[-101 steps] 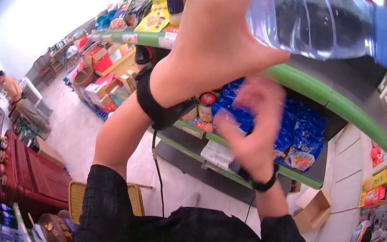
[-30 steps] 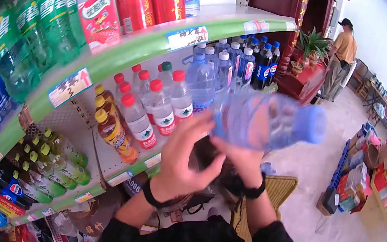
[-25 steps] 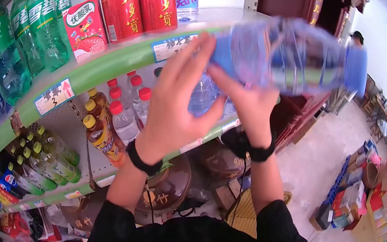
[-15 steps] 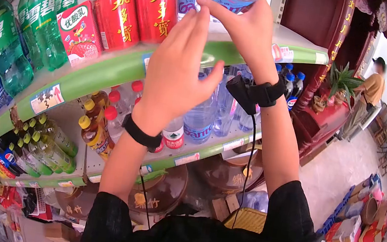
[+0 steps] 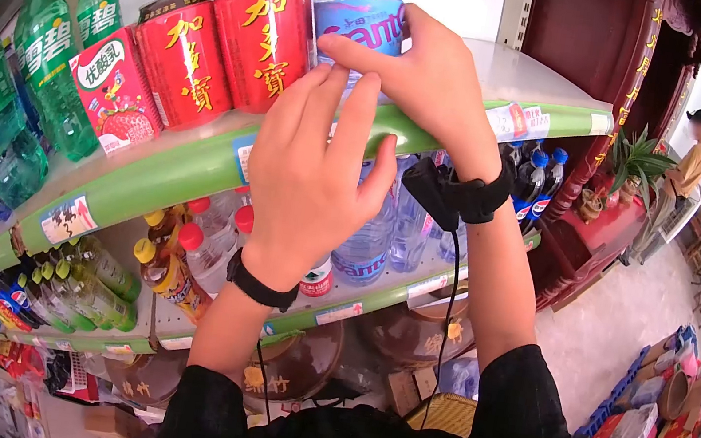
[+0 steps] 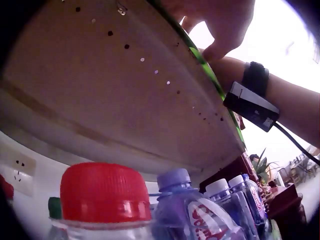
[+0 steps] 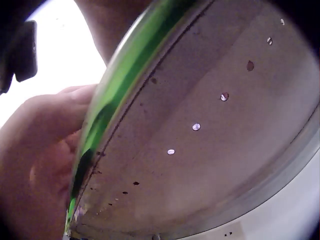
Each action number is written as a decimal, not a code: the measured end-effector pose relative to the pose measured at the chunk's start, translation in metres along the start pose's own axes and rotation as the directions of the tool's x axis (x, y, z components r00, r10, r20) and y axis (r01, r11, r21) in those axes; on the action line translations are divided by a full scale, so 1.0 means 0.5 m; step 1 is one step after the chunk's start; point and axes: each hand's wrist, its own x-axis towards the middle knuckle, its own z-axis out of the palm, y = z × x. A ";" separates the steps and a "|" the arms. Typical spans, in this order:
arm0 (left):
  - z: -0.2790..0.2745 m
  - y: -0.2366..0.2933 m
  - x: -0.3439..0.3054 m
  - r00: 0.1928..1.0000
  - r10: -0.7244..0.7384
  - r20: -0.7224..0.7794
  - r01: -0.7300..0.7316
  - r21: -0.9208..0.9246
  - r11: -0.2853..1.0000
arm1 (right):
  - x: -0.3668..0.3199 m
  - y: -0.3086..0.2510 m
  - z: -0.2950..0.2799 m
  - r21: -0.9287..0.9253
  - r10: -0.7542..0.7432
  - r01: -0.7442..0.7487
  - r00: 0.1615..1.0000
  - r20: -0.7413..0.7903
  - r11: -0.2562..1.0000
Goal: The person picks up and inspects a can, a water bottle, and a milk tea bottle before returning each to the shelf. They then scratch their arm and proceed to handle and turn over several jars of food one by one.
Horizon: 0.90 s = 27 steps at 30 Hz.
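Note:
On the upper shelf, a clear water bottle with a blue-and-pink label stands upright beside two red cans; its top is out of frame. My right hand grips the bottle's lower part, thumb across the front. My left hand is held before the shelf's green edge, fingers extended and fingertips near the right thumb; whether they touch is unclear. In the left wrist view the right hand shows above the shelf underside. A hand lies beside the green edge in the right wrist view.
Green bottles and a pink carton stand left on the upper shelf. Red-capped bottles and larger water bottles fill the shelf below. Brown jars sit underneath. A person stands at the far right.
The bottle, earlier held sideways in the air and then tilted over the shelf, now stands upright on it. My right hand came down with it. The head view has turned from the room toward the shelves.

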 end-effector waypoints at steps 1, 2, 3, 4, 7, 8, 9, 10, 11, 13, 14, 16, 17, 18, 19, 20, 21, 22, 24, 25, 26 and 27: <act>0.001 0.000 -0.003 1.000 0.007 -0.009 -0.007 0.017 1.000 | 0.000 0.002 0.002 -0.041 0.009 -0.008 1.000 0.015 0.999; 0.003 -0.001 -0.006 1.000 0.014 -0.017 -0.013 0.019 1.000 | 0.000 0.003 0.003 -0.084 0.019 -0.016 0.999 0.029 0.996; 0.006 -0.002 -0.006 1.000 0.019 -0.024 -0.019 0.020 1.000 | 0.000 0.005 0.005 -0.096 0.006 -0.005 1.000 0.007 0.995; 0.007 -0.003 -0.006 0.999 0.025 -0.030 -0.024 0.019 1.000 | -0.001 0.008 0.007 -0.109 -0.005 0.003 1.000 -0.016 0.994; 0.006 -0.001 -0.006 0.999 0.017 -0.027 -0.016 0.017 1.000 | -0.003 -0.001 0.005 -0.154 -0.011 0.011 1.000 0.004 0.988; 0.003 -0.001 -0.006 1.000 0.025 -0.015 -0.025 -0.009 1.000 | -0.004 -0.004 0.002 -0.171 -0.007 0.011 1.000 0.025 0.985; -0.002 -0.004 -0.006 0.999 0.035 -0.003 -0.035 -0.037 0.999 | -0.008 0.001 -0.001 -0.250 -0.094 0.093 0.996 0.012 0.964; -0.014 -0.004 -0.010 0.999 0.050 0.007 -0.049 -0.067 0.997 | -0.034 0.004 -0.003 -0.251 -0.236 0.202 0.965 -0.111 0.946; -0.035 0.001 -0.022 0.999 0.033 0.023 -0.030 -0.132 0.991 | -0.061 0.004 -0.005 -0.271 -0.374 0.311 0.899 -0.228 0.911; -0.106 0.017 -0.071 0.997 -0.032 0.071 0.049 -0.254 0.966 | -0.134 -0.019 -0.025 -0.307 -0.465 0.371 0.816 -0.343 0.876; -0.150 0.023 -0.105 0.994 -0.059 0.096 0.086 -0.311 0.947 | -0.217 -0.056 -0.039 -0.306 -0.422 0.323 0.834 -0.356 0.896; -0.231 0.025 -0.216 0.945 -0.183 0.270 0.292 -0.451 0.843 | -0.408 -0.079 -0.043 -0.189 -0.088 0.026 0.941 -0.328 0.982; -0.271 0.025 -0.287 0.886 -0.233 0.402 0.418 -0.473 0.775 | -0.511 -0.076 -0.035 -0.182 0.073 -0.122 0.964 -0.256 0.976; -0.314 0.022 -0.350 0.772 -0.243 0.588 0.584 -0.504 0.636 | -0.629 -0.076 -0.028 -0.168 0.294 -0.315 0.946 -0.138 0.934; -0.356 0.029 -0.429 0.659 -0.285 0.696 0.708 -0.446 0.548 | -0.726 -0.101 -0.025 -0.239 0.458 -0.439 0.889 0.028 0.866; -0.421 0.036 -0.464 0.305 -0.296 0.905 0.934 -0.224 0.278 | -0.836 -0.128 -0.020 0.176 0.595 -0.604 0.797 0.108 0.777; -0.462 0.020 -0.563 0.266 -0.205 0.942 0.924 -0.188 0.334 | -1.070 -0.134 -0.010 -0.089 0.740 -0.735 0.664 0.107 0.672; -0.513 0.010 -0.679 0.141 -0.173 0.975 0.942 -0.079 0.325 | -1.299 -0.142 -0.001 -0.351 0.857 -0.788 0.505 0.102 0.506; -0.619 -0.007 -0.827 -0.067 -0.023 0.997 0.955 0.071 0.289 | -1.506 -0.369 -0.004 -0.418 0.990 -0.903 -0.133 0.049 -0.101; -0.652 -0.004 -0.825 -0.165 0.049 0.985 0.942 0.143 0.305 | -1.635 -0.463 0.005 -0.358 0.989 -0.927 -0.139 0.040 -0.116; -0.688 -0.003 -0.818 -0.270 0.118 0.956 0.919 0.220 0.326 | -1.766 -0.552 0.019 -0.299 0.988 -0.945 -0.152 0.033 -0.135; -0.702 -0.006 -0.815 -0.230 0.221 0.948 0.916 0.134 0.377 | -1.841 -0.620 0.032 -0.241 0.986 -0.959 -0.162 0.026 -0.151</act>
